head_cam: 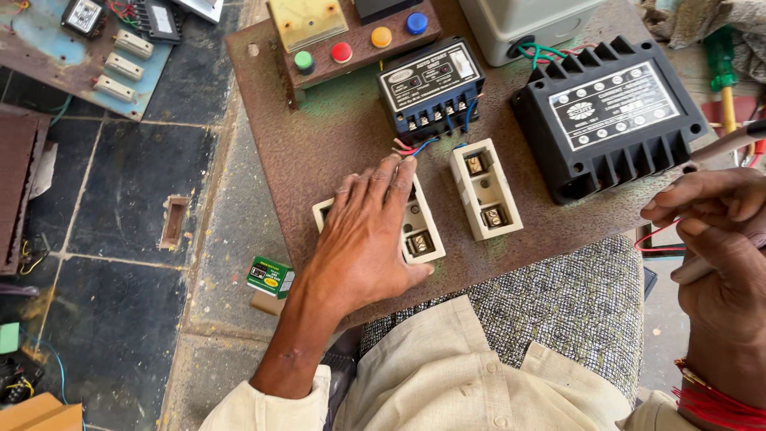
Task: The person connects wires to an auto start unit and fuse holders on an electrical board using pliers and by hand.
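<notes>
My left hand (367,239) lies flat, fingers spread, over a cream fuse holder (419,231) on a rusty metal panel (319,136) resting on my lap. My right hand (718,255) grips a thin tool (730,142) at the panel's right edge, near a black ribbed box (610,112).

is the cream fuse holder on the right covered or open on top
Open: the cream fuse holder has no cover, and its two metal terminals show.
</notes>
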